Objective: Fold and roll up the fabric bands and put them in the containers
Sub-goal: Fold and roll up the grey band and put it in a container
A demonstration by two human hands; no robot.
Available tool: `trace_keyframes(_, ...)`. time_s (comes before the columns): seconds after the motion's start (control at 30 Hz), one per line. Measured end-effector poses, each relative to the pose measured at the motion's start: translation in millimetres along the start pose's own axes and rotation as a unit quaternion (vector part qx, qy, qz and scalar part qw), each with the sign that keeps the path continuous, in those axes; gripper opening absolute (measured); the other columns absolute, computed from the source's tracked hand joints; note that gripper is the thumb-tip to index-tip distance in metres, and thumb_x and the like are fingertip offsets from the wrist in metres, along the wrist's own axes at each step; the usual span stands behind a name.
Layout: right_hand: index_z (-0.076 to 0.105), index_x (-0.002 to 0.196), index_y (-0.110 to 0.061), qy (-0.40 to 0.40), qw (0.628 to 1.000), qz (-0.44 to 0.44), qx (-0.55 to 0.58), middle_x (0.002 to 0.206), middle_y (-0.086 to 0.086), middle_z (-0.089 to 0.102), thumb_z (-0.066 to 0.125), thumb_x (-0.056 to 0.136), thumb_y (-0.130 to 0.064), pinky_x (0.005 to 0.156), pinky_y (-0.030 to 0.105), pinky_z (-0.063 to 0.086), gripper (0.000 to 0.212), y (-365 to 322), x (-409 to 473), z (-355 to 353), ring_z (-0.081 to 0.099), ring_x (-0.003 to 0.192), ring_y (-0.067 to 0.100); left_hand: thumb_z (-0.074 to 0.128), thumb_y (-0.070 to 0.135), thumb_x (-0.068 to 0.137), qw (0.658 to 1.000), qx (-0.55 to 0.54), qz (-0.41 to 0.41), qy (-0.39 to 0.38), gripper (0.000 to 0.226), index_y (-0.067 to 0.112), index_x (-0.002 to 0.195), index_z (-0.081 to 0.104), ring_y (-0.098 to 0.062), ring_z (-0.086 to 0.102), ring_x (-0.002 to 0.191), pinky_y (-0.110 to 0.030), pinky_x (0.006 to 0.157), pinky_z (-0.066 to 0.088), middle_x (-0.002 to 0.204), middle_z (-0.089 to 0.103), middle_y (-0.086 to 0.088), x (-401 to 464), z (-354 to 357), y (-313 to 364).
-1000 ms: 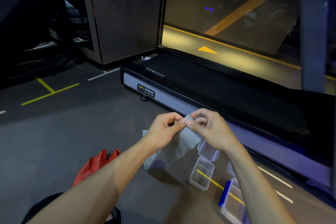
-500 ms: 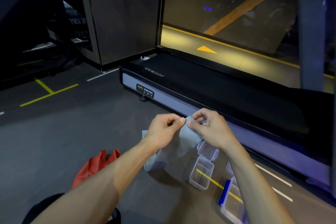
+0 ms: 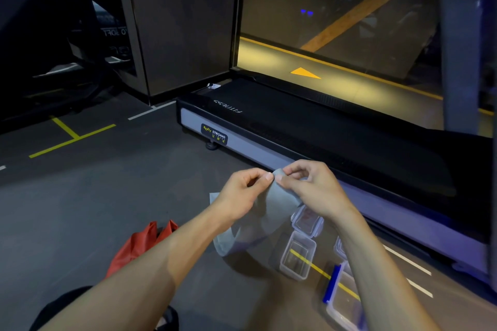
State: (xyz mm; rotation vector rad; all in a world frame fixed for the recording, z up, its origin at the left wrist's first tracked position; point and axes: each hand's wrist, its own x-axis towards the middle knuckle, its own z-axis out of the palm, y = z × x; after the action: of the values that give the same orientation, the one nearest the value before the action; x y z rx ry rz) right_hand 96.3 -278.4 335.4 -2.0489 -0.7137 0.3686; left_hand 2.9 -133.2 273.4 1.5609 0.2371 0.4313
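The left hand (image 3: pixel 242 193) and the right hand (image 3: pixel 309 191) are meeting in mid-air above the dark floor (image 3: pixel 107 209), each pinching the top edge of a grey fabric band (image 3: pixel 274 204) between thumb and forefinger, their fingertips almost touching. The band is hanging down from that pinch, its long axis running from the hands toward the person and down to the left, where its lower end is curving into a soft loop close to the floor. The cloth is looking matte, limp and smooth, with a flat strip shape.

Just to the right of the hanging band, clear plastic containers are sitting on the floor: a small lidded box (image 3: pixel 306 219) partly under the right wrist, an open rectangular tub (image 3: pixel 297 258) near it, and a larger one with a blue clip (image 3: pixel 343 301) nearer the person. A red fabric band (image 3: pixel 139 244) is lying crumpled beside the left forearm. A black treadmill (image 3: pixel 322 129) with a grey side rail is stretching across behind the hands.
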Motion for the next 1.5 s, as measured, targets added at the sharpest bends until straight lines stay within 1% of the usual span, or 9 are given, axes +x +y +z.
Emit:
trace_keyframes(0.13, 0.075, 0.085, -0.028, 0.013, 1.000, -0.016, 0.008, 0.077, -0.009, 0.070, 0.081, 0.086, -0.032, 0.066, 0.028, 0.052, 0.007, 0.5, -0.9, -3.4, 0.064, 0.069, 0.003, 0.057, 0.016, 0.104, 0.999, 0.000, -0.006, -0.038, 0.022, 0.018, 0.088, 0.071, 0.004, 0.057, 0.067, -0.014, 0.066, 0.044, 0.069, 0.066, 0.017, -1.9, 0.8, -1.4)
trace_keyframes(0.47, 0.077, 0.093, -0.028, -0.002, 1.000, -0.020, -0.006, 0.092, -0.009, 0.074, 0.079, 0.088, -0.033, 0.077, 0.023, 0.052, 0.007, 8.6, 2.6, -10.8, 0.069, 0.086, 0.004, 0.064, 0.020, 0.100, 0.999, -0.023, -0.036, -0.028, 0.017, 0.017, 0.088, 0.076, -0.008, 0.061, 0.073, -0.022, 0.067, 0.046, 0.079, 0.073, 0.006, 0.4, -1.1, -1.6)
trace_keyframes(0.53, 0.077, 0.093, -0.028, -0.015, 1.000, -0.018, 0.004, 0.092, -0.008, 0.074, 0.078, 0.090, -0.033, 0.074, 0.018, 0.051, 0.005, 9.8, 3.3, -9.2, 0.069, 0.084, 0.000, 0.067, 0.023, 0.098, 0.999, -0.018, -0.039, -0.020, 0.016, 0.018, 0.086, 0.077, -0.014, 0.060, 0.076, -0.029, 0.069, 0.044, 0.081, 0.073, 0.000, 0.8, -1.6, -2.5)
trace_keyframes(0.67, 0.078, 0.093, -0.026, -0.040, 0.999, -0.022, 0.029, 0.089, -0.006, 0.077, 0.074, 0.094, -0.027, 0.068, 0.009, 0.049, 0.005, 9.6, 2.9, -5.3, 0.068, 0.078, -0.005, 0.068, 0.022, 0.098, 0.999, -0.005, -0.033, -0.017, 0.015, 0.017, 0.085, 0.075, -0.008, 0.056, 0.068, -0.024, 0.063, 0.042, 0.075, 0.070, 0.002, 1.3, -1.2, -3.7)
trace_keyframes(0.77, 0.077, 0.100, -0.027, -0.044, 0.998, -0.023, 0.023, 0.093, -0.007, 0.077, 0.068, 0.098, -0.024, 0.075, 0.015, 0.050, 0.009, 10.2, 3.0, -1.8, 0.070, 0.085, -0.003, 0.067, 0.025, 0.098, 1.000, 0.009, -0.020, -0.020, 0.018, 0.022, 0.082, 0.075, -0.018, 0.054, 0.073, -0.033, 0.067, 0.042, 0.077, 0.068, -0.003, 1.2, -1.9, -5.2)
trace_keyframes(0.93, 0.073, 0.105, -0.029, -0.026, 0.999, -0.032, 0.013, 0.101, -0.010, 0.076, 0.063, 0.101, -0.023, 0.088, 0.027, 0.054, 0.012, 10.7, 3.5, 2.9, 0.069, 0.098, 0.001, 0.065, 0.021, 0.100, 0.998, 0.064, 0.014, 0.004, 0.026, 0.026, 0.075, 0.067, -0.001, 0.045, 0.054, -0.017, 0.052, 0.036, 0.059, 0.058, 0.016, 0.7, 0.4, -0.6)
trace_keyframes(1.2, 0.072, 0.101, -0.024, -0.038, 0.997, -0.012, 0.068, 0.087, 0.000, 0.079, 0.082, 0.087, -0.023, 0.082, 0.031, 0.058, 0.017, 5.0, -1.3, 6.0, 0.076, 0.086, 0.014, 0.069, 0.048, 0.090, 0.995, 0.078, 0.053, 0.013, 0.025, 0.027, 0.077, 0.071, -0.012, 0.050, 0.060, -0.031, 0.059, 0.039, 0.065, 0.060, 0.003, 2.2, -4.0, -6.7)
trace_keyframes(1.37, 0.074, 0.105, -0.019, -0.019, 0.998, 0.002, 0.068, 0.088, 0.002, 0.079, 0.080, 0.088, -0.022, 0.087, 0.038, 0.058, 0.018, 6.8, 2.2, 2.7, 0.075, 0.087, 0.017, 0.063, 0.016, 0.101, 0.997, 0.055, 0.040, -0.047, 0.017, 0.015, 0.086, 0.071, 0.001, 0.056, 0.066, -0.018, 0.066, 0.044, 0.070, 0.066, 0.015, 1.6, -9.6, 0.2)
trace_keyframes(1.5, 0.075, 0.094, -0.023, -0.014, 0.996, 0.000, 0.086, 0.084, -0.001, 0.079, 0.078, 0.091, -0.019, 0.081, 0.036, 0.058, 0.006, 6.6, 0.5, -1.9, 0.075, 0.080, 0.012, 0.063, 0.016, 0.101, 0.996, 0.058, 0.021, -0.068, 0.018, 0.017, 0.087, 0.072, -0.004, 0.063, 0.073, -0.022, 0.070, 0.049, 0.077, 0.071, 0.010, 0.9, -14.3, 1.7)
